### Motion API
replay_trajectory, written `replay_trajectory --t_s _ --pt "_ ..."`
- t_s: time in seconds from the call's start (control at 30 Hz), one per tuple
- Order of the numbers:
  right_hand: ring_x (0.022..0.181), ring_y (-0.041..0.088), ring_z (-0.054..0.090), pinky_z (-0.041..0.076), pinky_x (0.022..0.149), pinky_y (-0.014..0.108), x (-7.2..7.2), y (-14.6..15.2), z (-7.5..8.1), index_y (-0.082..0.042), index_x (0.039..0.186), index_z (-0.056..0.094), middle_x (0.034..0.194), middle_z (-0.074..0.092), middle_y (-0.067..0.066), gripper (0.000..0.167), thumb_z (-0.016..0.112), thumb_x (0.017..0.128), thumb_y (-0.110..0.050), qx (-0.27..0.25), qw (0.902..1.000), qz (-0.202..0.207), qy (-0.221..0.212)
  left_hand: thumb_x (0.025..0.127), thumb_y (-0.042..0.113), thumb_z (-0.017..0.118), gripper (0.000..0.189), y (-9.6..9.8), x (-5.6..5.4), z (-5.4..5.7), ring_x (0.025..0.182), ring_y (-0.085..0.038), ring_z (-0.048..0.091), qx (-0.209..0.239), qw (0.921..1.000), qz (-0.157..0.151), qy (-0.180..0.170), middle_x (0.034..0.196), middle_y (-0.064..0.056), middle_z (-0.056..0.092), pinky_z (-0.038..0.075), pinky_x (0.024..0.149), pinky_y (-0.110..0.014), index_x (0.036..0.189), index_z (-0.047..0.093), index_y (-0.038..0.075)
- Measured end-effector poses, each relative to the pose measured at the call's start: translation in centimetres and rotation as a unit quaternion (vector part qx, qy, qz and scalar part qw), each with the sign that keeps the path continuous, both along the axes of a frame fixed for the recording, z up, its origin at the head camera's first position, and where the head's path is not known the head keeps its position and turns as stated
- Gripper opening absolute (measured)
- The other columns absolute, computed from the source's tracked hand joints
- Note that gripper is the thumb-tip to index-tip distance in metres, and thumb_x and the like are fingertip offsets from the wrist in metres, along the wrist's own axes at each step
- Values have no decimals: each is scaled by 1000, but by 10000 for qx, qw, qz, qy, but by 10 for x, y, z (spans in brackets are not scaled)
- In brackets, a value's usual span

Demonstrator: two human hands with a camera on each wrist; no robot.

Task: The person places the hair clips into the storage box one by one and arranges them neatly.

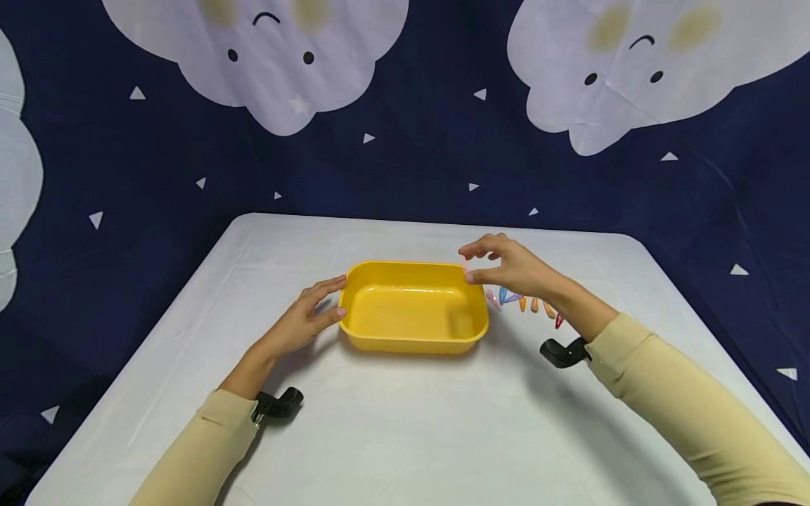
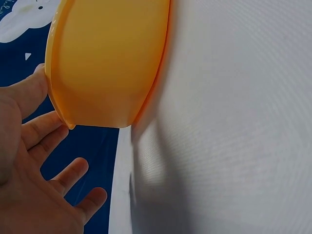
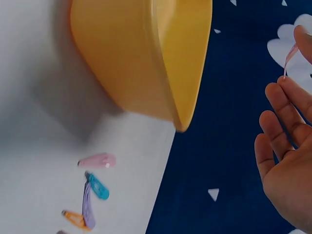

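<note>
A yellow plastic basin (image 1: 411, 345) stands on the table in the head view, its inside bare. My left hand (image 1: 297, 325) rests against the basin's left end, fingers spread and fairly straight, with thumb and fingertips touching the rim in the left wrist view. Above the basin's right rim, my right hand (image 1: 519, 267) pinches a pink snap hair clip (image 3: 291, 54) between thumb and index finger. Several other hair clips lie in a row right of the basin: a pink clip (image 3: 97, 160), a blue clip (image 3: 99, 186), a purple clip (image 3: 87, 207) and an orange clip (image 3: 75, 219) among them.
A white cloth covers the table (image 1: 405, 429). Behind it hangs a dark blue backdrop (image 1: 430, 161) printed with clouds and small triangles. A red clip (image 1: 559, 321) lies at the near end of the row, under the right forearm.
</note>
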State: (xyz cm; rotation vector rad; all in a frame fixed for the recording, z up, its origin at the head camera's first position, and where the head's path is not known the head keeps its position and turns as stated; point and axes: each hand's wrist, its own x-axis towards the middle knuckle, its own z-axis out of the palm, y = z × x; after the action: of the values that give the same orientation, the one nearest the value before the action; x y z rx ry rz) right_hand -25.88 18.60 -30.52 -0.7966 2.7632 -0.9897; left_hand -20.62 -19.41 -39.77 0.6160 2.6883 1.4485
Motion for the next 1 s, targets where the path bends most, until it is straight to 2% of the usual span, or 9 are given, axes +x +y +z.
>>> replay_trajectory --t_s 0.3,0.83,1.0 --pt "115 25 47 37 102 43 -11 -27 -2 -17 125 60 124 58 3 49 73 82 -34 -106 9993 343 -42 91 28 62 56 1 -1 0 143 -32 22 -79 10000 16 -14 154 -3 34 21 114 -58 142 43 12" --pt "110 19 47 38 101 41 -28 -64 -8 -16 123 62 119 61 0 47 74 80 -32 -231 9983 536 -62 92 27 61 55 0 0 2 144 -34 20 -13 9999 -29 -127 154 -3 33 18 114 -61 142 43 11" --pt "113 20 44 36 102 43 -31 -75 -10 -17 124 61 120 59 3 48 74 81 -35 -243 9971 678 -232 92 24 61 54 2 0 3 143 -34 20 35 9999 -48 -91 153 -5 34 18 114 -61 141 43 10"
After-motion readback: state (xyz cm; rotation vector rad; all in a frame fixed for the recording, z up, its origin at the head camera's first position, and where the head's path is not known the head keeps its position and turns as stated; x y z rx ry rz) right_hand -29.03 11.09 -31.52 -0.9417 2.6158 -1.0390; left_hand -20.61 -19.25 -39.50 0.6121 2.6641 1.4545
